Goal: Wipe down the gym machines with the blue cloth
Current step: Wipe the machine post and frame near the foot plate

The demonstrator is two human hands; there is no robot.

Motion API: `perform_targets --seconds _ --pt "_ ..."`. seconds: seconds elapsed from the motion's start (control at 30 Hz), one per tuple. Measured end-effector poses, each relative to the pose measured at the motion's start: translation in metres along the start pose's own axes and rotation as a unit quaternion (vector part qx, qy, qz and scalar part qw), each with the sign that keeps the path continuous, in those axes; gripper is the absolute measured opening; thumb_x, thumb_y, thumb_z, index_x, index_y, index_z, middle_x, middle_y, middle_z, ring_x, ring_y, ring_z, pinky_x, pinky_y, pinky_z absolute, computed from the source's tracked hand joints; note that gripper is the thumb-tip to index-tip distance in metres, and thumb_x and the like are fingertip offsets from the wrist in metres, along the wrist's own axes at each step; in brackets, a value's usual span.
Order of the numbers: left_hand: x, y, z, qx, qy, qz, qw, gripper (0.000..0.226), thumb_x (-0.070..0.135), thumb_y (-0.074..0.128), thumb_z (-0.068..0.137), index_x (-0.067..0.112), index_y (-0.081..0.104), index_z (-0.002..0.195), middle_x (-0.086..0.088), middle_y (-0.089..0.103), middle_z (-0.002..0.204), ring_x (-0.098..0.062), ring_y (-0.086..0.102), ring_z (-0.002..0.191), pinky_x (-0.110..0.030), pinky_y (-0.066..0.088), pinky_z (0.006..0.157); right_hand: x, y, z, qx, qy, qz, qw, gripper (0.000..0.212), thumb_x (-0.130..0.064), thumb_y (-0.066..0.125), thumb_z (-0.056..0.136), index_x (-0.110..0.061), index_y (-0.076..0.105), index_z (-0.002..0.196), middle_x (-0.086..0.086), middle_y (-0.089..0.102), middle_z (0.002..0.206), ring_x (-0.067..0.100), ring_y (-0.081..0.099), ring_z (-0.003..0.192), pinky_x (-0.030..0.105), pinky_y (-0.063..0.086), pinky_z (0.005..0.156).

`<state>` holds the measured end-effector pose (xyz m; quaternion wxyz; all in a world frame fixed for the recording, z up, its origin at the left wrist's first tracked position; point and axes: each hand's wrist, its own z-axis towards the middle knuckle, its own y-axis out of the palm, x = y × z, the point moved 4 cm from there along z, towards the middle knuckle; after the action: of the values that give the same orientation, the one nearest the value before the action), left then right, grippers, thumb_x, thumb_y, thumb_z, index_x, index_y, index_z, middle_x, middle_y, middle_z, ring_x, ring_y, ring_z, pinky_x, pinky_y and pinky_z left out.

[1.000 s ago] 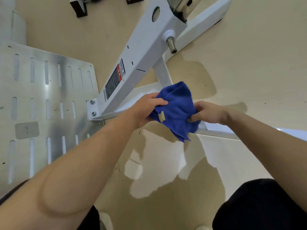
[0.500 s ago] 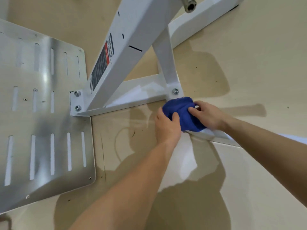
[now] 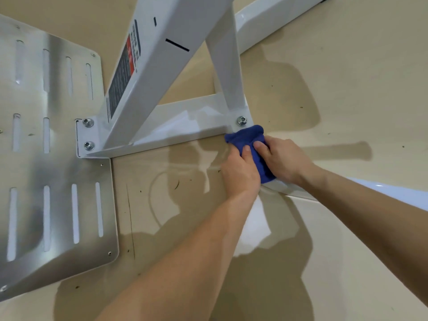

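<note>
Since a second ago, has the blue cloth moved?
Yes: the blue cloth came down from mid-air onto the white base frame, right beside the corner bolt.

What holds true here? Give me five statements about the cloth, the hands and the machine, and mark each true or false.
1. The left hand and the right hand both grip the blue cloth. True.
2. The blue cloth is spread out flat. False: it is bunched up against the corner of the white frame, just below a bolt.
3. The metal plate has long slots cut through it. True.
4. The left hand rests on the metal plate. False: it holds the cloth, apart from the plate.
5. A warning label sits on the frame's slanted beam. True.
</note>
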<state>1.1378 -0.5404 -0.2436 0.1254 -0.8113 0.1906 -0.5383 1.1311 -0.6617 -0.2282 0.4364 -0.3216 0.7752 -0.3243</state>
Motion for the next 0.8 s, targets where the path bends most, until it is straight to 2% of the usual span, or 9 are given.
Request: perform_targets --seconds 0.1,0.17,0.27,0.4,0.47,0.53,0.6,0.67,0.8 --pt "-0.002 -0.001 -0.017 -0.053 -0.025 0.052 0.997 0.028 0.027 0.042 0.104 0.005 0.060 0.105 0.003 0.055 0.079 -0.024 0.052 0.079 -0.024 0.027 0.063 0.008 -0.004 -0.013 -0.005 -0.009 -0.068 0.998 0.033 -0.039 0.038 0.103 -0.019 0.048 0.078 0.008 0.063 0.078 0.032 0.054 0.074 0.036 0.033 0.061" --pt "-0.003 -0.003 -0.021 -0.070 -0.044 0.038 0.996 0.027 0.027 0.043 0.103 0.006 0.060 0.100 -0.001 0.058 0.083 -0.028 0.057 0.084 -0.028 0.034 0.068 0.010 -0.006 -0.021 0.014 -0.013 -0.046 0.999 0.029 -0.034 0.044 0.102 -0.023 0.049 0.075 0.000 0.059 0.068 0.027 0.053 0.068 0.033 0.032 0.055" --pt "0.013 -0.015 -0.014 -0.032 -0.029 0.020 0.999 0.025 0.026 0.042 0.103 0.009 0.057 0.092 -0.010 0.065 0.093 -0.031 0.058 0.088 -0.034 0.039 0.072 0.007 -0.014 -0.029 0.089 0.003 0.053 0.995 0.037 -0.027 0.049 0.101 -0.024 0.048 0.064 -0.007 0.052 0.056 0.020 0.047 0.059 0.020 0.029 0.050" --pt "0.047 -0.037 0.017 0.053 0.003 0.020 0.998 0.029 0.024 0.039 0.104 0.007 0.061 0.101 -0.011 0.067 0.099 -0.028 0.058 0.089 -0.033 0.040 0.075 -0.027 -0.027 -0.005 0.168 0.026 0.140 0.976 0.034 -0.026 0.044 0.101 -0.019 0.052 0.069 -0.006 0.056 0.063 0.007 0.047 0.058 0.016 0.029 0.048" --pt "0.054 -0.038 0.035 0.047 -0.011 -0.011 0.999 0.028 0.026 0.040 0.103 0.009 0.062 0.100 -0.008 0.068 0.098 -0.026 0.061 0.092 -0.032 0.044 0.077 -0.046 -0.026 0.015 0.134 0.043 0.162 0.977 0.033 -0.028 0.038 0.104 -0.020 0.054 0.076 -0.004 0.057 0.070 0.008 0.050 0.063 0.019 0.033 0.052" --pt "0.054 -0.034 0.045 0.017 -0.032 -0.026 0.999 0.031 0.034 0.043 0.101 0.011 0.064 0.098 -0.005 0.068 0.096 -0.026 0.063 0.092 -0.033 0.048 0.079 -0.054 -0.023 0.035 0.082 0.056 0.175 0.979 0.038 -0.034 0.030 0.106 -0.018 0.060 0.088 -0.001 0.060 0.082 0.017 0.055 0.076 0.027 0.037 0.062" --pt "0.053 -0.027 0.049 -0.015 -0.019 0.021 0.999 0.037 0.044 0.043 0.100 0.012 0.061 0.093 -0.002 0.065 0.088 -0.023 0.061 0.084 -0.031 0.045 0.074 -0.053 -0.026 0.049 0.049 0.060 0.181 0.980 0.049 -0.040 0.024 0.107 -0.014 0.065 0.098 0.005 0.063 0.092 0.023 0.057 0.088 0.031 0.041 0.074" --pt "0.049 -0.024 0.049 -0.033 0.001 0.082 0.996 0.039 0.048 0.039 0.101 0.015 0.056 0.090 0.000 0.059 0.083 -0.021 0.055 0.078 -0.029 0.038 0.069 -0.046 -0.026 0.057 0.017 0.068 0.213 0.975 0.053 -0.046 0.023 0.107 -0.016 0.064 0.091 0.006 0.063 0.089 0.026 0.058 0.086 0.033 0.044 0.073" --pt "0.039 -0.022 0.058 -0.021 -0.020 0.111 0.993 0.045 0.042 0.029 0.105 0.012 0.062 0.100 -0.009 0.062 0.098 -0.026 0.053 0.085 -0.031 0.035 0.073 -0.033 -0.015 0.067 0.014 0.070 0.186 0.980 0.052 -0.048 0.025 0.106 -0.021 0.057 0.076 0.007 0.063 0.086 0.025 0.058 0.081 0.033 0.045 0.075"
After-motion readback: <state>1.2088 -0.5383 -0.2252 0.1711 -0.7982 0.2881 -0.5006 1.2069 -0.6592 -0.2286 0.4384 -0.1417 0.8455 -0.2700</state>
